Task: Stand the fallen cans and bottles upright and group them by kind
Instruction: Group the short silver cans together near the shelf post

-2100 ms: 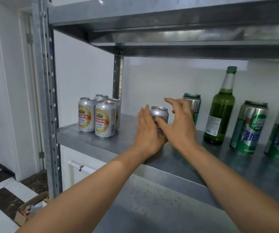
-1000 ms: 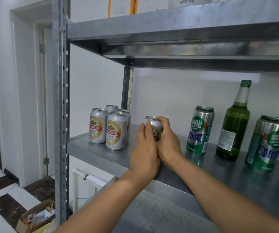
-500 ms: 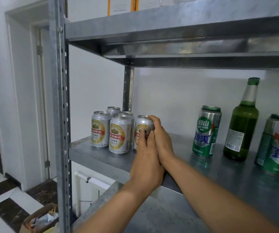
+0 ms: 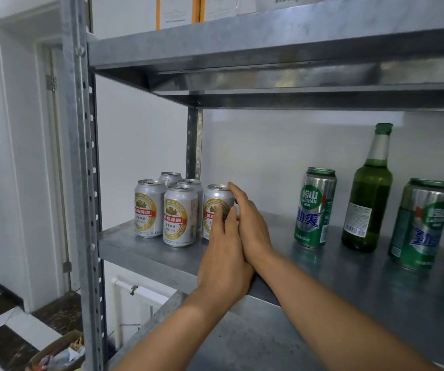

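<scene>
Galvanised shelf carries the stock. One silver can stands upright, just beside four matching cans. The right hand wraps its far side, and the left hand presses flat-fingered against its front. Judged light, smooth and easily dented (thin wall), so grip mid-body with moderate squeeze. Green cans and a bottle stand well apart.

Arms extended; left hand fingers straight, right hand gripping can.
</scene>
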